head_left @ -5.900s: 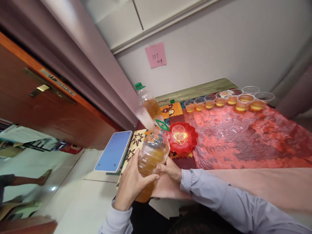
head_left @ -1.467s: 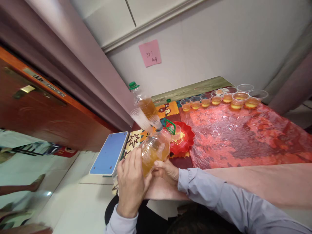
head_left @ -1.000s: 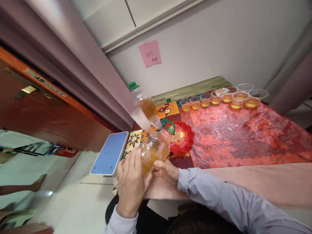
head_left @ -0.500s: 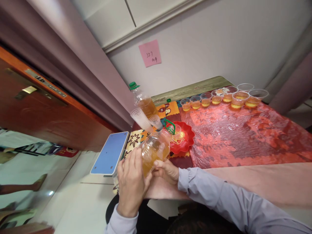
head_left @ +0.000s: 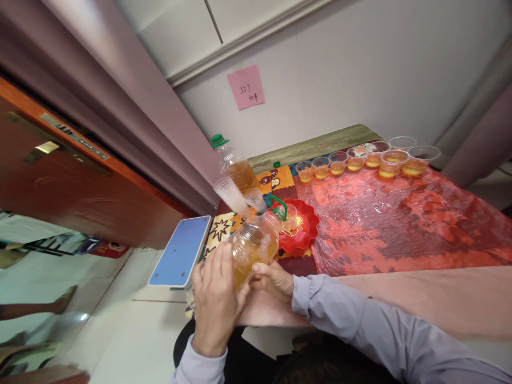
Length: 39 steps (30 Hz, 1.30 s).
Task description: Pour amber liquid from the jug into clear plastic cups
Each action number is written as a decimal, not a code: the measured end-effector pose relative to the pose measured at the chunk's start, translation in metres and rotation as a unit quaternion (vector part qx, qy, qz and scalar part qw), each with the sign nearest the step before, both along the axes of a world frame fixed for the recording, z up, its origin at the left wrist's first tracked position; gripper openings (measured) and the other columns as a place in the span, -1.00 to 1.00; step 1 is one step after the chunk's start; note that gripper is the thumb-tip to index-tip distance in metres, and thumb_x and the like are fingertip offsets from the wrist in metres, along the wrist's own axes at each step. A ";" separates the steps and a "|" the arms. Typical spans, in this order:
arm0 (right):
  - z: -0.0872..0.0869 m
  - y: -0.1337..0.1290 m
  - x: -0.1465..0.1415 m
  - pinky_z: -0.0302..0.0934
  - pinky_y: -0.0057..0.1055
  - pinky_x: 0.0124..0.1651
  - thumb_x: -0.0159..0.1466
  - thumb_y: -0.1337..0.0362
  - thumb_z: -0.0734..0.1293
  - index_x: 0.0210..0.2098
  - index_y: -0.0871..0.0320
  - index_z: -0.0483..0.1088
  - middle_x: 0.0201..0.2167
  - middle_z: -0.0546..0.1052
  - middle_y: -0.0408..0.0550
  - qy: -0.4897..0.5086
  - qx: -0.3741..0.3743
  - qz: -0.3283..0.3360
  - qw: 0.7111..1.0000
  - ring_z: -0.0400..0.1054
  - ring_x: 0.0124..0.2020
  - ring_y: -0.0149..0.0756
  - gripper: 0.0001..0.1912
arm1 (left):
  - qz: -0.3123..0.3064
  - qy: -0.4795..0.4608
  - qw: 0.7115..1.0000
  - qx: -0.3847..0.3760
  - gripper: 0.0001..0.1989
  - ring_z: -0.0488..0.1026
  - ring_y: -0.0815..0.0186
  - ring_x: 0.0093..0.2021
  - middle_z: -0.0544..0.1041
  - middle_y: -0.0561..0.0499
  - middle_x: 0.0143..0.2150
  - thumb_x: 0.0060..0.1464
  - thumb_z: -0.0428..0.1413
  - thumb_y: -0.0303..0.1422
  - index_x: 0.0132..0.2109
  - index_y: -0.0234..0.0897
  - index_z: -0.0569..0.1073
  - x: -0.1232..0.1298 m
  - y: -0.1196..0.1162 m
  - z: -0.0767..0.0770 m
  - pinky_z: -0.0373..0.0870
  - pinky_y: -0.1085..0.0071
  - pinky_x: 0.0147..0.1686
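Note:
Both hands grip a large clear plastic bottle (head_left: 254,242) of amber liquid, tilted with its neck pointing away from me. My left hand (head_left: 216,296) wraps around its lower part, and my right hand (head_left: 274,280) holds its right side. A green handle (head_left: 279,207) circles the bottle's neck. The mouth is over a clear plastic cup (head_left: 294,216) in a red scalloped tray (head_left: 308,234); how full that cup is I cannot make out. Just beyond the bottle are a stack of clear cups (head_left: 230,196) and a shorter stack (head_left: 255,198).
A second bottle (head_left: 240,173) with a green cap stands at the back left, near a loose green cap (head_left: 277,165). Several cups (head_left: 338,162) with amber liquid line the table's far side. A blue board (head_left: 180,250) is left of the table, and a door (head_left: 80,176) stands beyond.

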State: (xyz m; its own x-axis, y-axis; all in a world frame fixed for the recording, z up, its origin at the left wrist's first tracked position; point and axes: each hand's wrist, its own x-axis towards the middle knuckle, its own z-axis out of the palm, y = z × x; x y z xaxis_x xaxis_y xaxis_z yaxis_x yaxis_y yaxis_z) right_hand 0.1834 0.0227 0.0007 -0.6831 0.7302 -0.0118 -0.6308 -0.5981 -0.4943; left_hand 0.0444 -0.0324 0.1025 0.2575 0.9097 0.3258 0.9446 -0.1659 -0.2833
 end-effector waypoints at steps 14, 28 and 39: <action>-0.003 0.000 -0.001 0.49 -0.13 0.03 0.10 -0.01 0.64 0.20 -0.01 0.45 0.15 0.63 0.02 0.001 -0.003 -0.002 1.000 0.55 0.09 -0.07 -0.26 | 0.001 0.021 1.000 0.004 -0.19 0.42 -0.11 0.35 0.43 -0.42 0.41 0.24 0.21 -0.28 0.50 -0.48 0.12 0.000 -0.001 0.001 0.26 0.01 0.24; -0.006 0.000 -0.002 0.50 -0.20 -0.03 0.09 -0.02 0.65 0.21 -0.03 0.42 0.14 0.62 0.00 -0.001 -0.004 -0.001 1.000 0.56 0.06 -0.10 -0.24 | -0.001 -0.003 1.000 0.030 -0.22 0.45 -0.14 0.31 0.46 -0.42 0.38 0.20 0.22 -0.32 0.47 -0.49 0.17 0.006 0.000 0.000 0.29 -0.01 0.20; -0.005 0.000 -0.002 0.50 -0.20 -0.03 0.08 -0.04 0.65 0.24 0.00 0.40 0.16 0.61 0.04 -0.004 -0.002 0.001 1.000 0.57 0.05 -0.11 -0.19 | -0.008 0.000 1.000 0.026 -0.18 0.45 -0.13 0.31 0.45 -0.42 0.40 0.21 0.22 -0.27 0.49 -0.47 0.15 0.000 0.000 -0.002 0.28 0.01 0.19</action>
